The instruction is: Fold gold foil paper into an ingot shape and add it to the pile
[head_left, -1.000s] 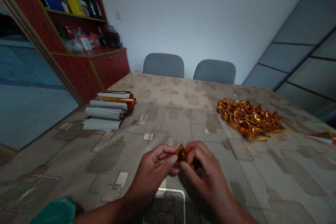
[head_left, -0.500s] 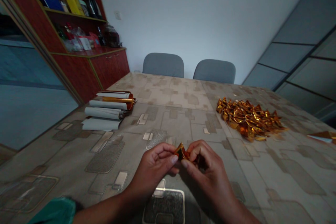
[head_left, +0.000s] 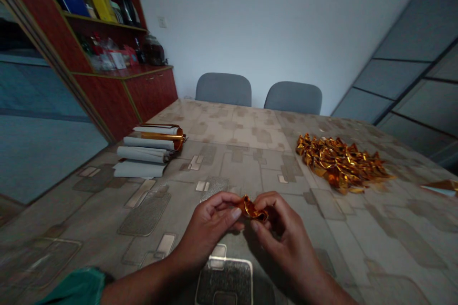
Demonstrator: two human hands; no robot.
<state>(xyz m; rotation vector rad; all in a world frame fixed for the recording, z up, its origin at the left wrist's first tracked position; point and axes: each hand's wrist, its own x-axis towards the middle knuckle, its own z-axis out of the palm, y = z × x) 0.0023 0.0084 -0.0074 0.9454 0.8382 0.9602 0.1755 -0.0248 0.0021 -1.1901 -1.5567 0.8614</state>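
Note:
A small folded piece of shiny gold foil (head_left: 252, 210) is held between both hands above the near middle of the table. My left hand (head_left: 218, 217) pinches its left end between thumb and fingers. On the other side, my right hand (head_left: 281, 226) grips the right end, thumb below and index finger on top. The foil's upper side shows a curved, hollow opening. A heap of folded gold foil pieces (head_left: 339, 162) lies on the table to the right, beyond my right hand.
Rolled grey-backed gold sheets (head_left: 143, 154) are stacked at the left of the patterned table (head_left: 250, 126). A flat gold and white piece (head_left: 442, 188) lies at the far right. Two grey chairs (head_left: 223, 89) stand behind the table, with a red cabinet (head_left: 150, 90) at the back left.
The foil piece has turned and opened out between my fingers, its pointed tip now lower and its hollow showing more. My right thumb has shifted slightly to the right.

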